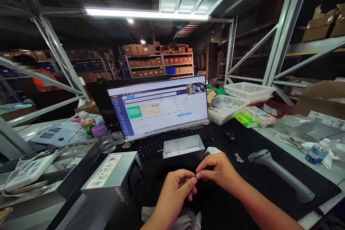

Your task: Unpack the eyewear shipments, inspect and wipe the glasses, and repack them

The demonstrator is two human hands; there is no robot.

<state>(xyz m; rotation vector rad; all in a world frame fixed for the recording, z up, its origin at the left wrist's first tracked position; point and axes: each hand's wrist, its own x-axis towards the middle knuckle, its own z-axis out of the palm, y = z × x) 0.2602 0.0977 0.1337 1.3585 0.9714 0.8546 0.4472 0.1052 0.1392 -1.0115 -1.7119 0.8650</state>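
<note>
My left hand (176, 187) and my right hand (215, 170) meet low in the middle of the view, above the black desk mat (242, 158). Both pinch one tiny dark-blue item (196, 175) between their fingertips; it is too small to name. Just behind the hands stands a small open grey box (184, 146), and beyond it a black keyboard (172, 140) and a lit monitor (159, 106). A boxed product (113, 176) lies to the left of my left hand.
A grey handheld scanner (280, 172) lies on the mat at the right, with a black mouse (230, 136) behind it. White baskets (242, 95), a small bottle (315, 152) and cardboard sit right; bottles (104, 138) and bags left. A person in orange (43, 79) stands far left.
</note>
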